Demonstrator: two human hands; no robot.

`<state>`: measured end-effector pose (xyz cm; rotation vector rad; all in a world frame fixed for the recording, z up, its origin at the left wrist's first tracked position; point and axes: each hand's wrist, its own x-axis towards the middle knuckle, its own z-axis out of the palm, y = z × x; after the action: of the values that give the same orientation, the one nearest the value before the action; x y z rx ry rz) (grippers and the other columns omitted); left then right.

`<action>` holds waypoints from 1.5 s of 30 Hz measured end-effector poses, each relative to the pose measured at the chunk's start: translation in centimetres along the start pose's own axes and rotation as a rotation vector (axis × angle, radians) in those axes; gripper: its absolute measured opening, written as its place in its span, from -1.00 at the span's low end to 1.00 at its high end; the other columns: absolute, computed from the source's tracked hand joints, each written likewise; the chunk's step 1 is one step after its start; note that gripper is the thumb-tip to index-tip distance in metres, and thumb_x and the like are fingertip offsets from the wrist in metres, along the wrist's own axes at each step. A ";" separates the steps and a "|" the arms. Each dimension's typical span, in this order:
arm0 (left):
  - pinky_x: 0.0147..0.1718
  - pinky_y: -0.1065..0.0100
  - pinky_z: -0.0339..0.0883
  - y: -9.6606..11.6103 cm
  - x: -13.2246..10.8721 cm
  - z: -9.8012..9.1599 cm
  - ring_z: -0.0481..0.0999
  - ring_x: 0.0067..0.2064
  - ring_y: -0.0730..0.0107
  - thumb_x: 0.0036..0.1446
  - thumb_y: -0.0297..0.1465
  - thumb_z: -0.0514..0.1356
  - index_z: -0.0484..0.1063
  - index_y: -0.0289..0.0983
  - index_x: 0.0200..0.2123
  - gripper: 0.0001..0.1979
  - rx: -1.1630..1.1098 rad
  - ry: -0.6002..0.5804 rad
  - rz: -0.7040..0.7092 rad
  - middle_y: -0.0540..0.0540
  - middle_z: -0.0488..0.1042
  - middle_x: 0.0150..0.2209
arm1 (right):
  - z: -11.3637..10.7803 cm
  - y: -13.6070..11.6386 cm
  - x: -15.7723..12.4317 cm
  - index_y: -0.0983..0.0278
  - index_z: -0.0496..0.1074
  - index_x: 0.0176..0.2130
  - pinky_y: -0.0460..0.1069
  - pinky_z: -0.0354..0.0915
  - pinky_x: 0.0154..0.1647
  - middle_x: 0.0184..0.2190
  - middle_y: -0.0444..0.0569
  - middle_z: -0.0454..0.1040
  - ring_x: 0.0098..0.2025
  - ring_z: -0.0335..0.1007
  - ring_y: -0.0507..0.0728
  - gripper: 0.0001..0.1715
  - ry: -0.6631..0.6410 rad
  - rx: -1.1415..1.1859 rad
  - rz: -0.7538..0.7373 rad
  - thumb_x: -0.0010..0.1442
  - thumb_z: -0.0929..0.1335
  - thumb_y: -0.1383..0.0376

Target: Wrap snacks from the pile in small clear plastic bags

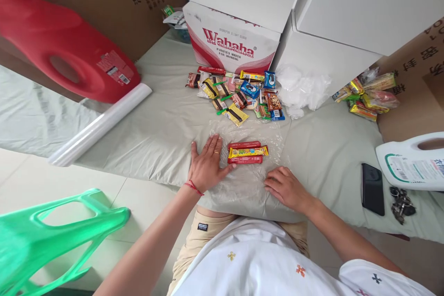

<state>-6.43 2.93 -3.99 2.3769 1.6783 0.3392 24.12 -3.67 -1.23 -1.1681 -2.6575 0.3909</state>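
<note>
My left hand (207, 163) lies flat with fingers spread on a sheet of clear plastic wrap (243, 185) spread over a pale green cloth. Its fingertips touch the left end of a small stack of snack bars (247, 152), red wrappers with a yellow one between. My right hand (285, 188) rests on the wrap's right part, fingers curled and pressing down on the film, a little below and right of the bars.
A pile of assorted wrapped snacks (239, 95) lies ahead before a Wahaha carton (227, 39). A cling film roll (99, 125), red jug (65, 48), white jug (412, 162), phone (372, 188), keys (401, 203), more snacks (367, 95), crumpled plastic (301, 88), green stool (52, 236).
</note>
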 end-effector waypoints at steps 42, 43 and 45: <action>0.01 -0.03 0.30 -1.4 1.5 -0.9 0.47 -0.02 -0.08 0.22 -0.14 0.18 0.52 -0.30 -0.13 -0.65 -0.189 0.465 -0.445 -0.30 0.53 -0.14 | -3.6 10.6 9.7 0.28 0.53 -0.32 -0.05 0.17 -0.39 -0.45 -0.10 0.51 -0.42 0.32 0.07 -0.66 -0.070 0.515 0.681 0.13 0.38 0.05; 0.05 -0.08 0.28 -1.1 1.3 -1.5 0.45 0.04 -0.12 0.22 -0.15 0.20 0.50 -0.32 -0.08 -0.63 -0.138 0.547 -0.439 -0.34 0.51 -0.07 | -3.2 10.6 9.7 0.27 0.52 -0.33 -0.06 0.16 -0.40 -0.46 -0.09 0.51 -0.43 0.33 0.07 -0.69 -0.054 0.471 0.699 0.13 0.37 0.07; 0.13 -0.11 0.23 0.2 0.7 -2.9 0.43 0.13 -0.13 0.21 -0.25 0.23 0.49 -0.30 -0.04 -0.68 -0.051 0.719 -0.321 -0.34 0.49 -0.03 | -2.5 10.4 9.7 0.27 0.52 -0.34 -0.06 0.17 -0.38 -0.44 -0.08 0.55 -0.41 0.37 0.08 -0.74 -0.020 0.403 0.698 0.15 0.37 0.13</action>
<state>-6.88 3.67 -1.16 2.0069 2.2480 1.2662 25.59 10.69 -1.38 -1.8944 -1.9568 0.9896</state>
